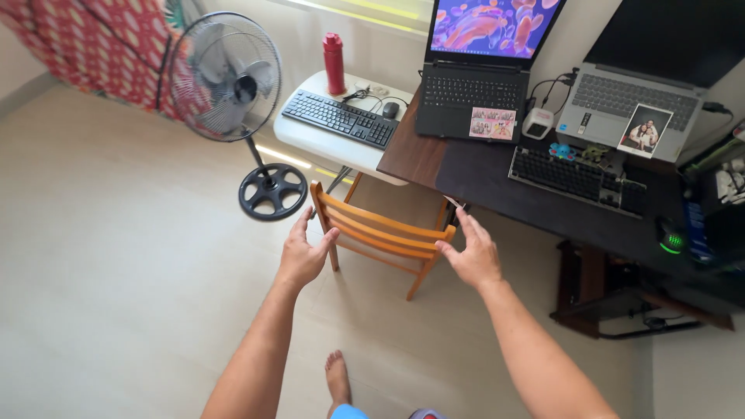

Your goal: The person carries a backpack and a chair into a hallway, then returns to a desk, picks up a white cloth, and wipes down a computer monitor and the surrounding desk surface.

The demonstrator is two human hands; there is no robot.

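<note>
From up here I see, at the far left, a red patterned cloth [93,46] hanging by the wall, and just right of it a black standing fan with a round wire cage [226,76] on a wheel-shaped base, set on the pale tiled floor [116,256]. Next comes a small white tabletop [310,136] carrying a black keyboard [340,118], a red cylindrical bottle [334,64] standing upright behind it, and a small dark mouse [390,109] at the keyboard's right end. My left hand [304,252] is spread open with the fingers apart and has hold of nothing; it hovers just beside the left end of the orange wooden chair with slatted back [380,233], near the top rail, and I cannot tell whether it touches. The chair stands on the floor, tucked against the edge of the dark wooden tabletop [419,155]. My right hand [471,252] is likewise wide open and empty, close to the chair's right post, apparently apart from it. Below, one bare foot [337,380] rests on the floor. On the dark tabletop sit an open black laptop with a colourful screen [481,70], a photo strip [492,124] lying on its palm rest, a small white box-shaped device [537,122], a grey laptop [636,101] with a photograph [646,130] on it, a second dark keyboard [576,177], and a mouse glowing green [670,237] at the far right.
</note>
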